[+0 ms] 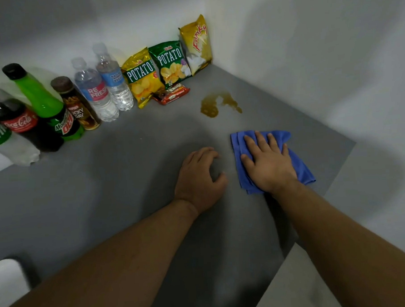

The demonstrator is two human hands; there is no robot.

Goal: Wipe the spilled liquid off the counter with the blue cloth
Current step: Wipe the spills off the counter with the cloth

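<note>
Straight-fingered right hand [269,164] on folded blue cloth [238,145]; left hand [198,181] loosely curled, empty; glossy brown spill [210,106]

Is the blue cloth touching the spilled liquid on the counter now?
Apart. The head view shows a strip of bare grey counter between the blue cloth and the spilled liquid, which lies farther back.

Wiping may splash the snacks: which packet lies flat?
The small red-brown packet in front of the green potato-chip bag; that, the yellow chip bag and the gold bag stand upright.
</note>
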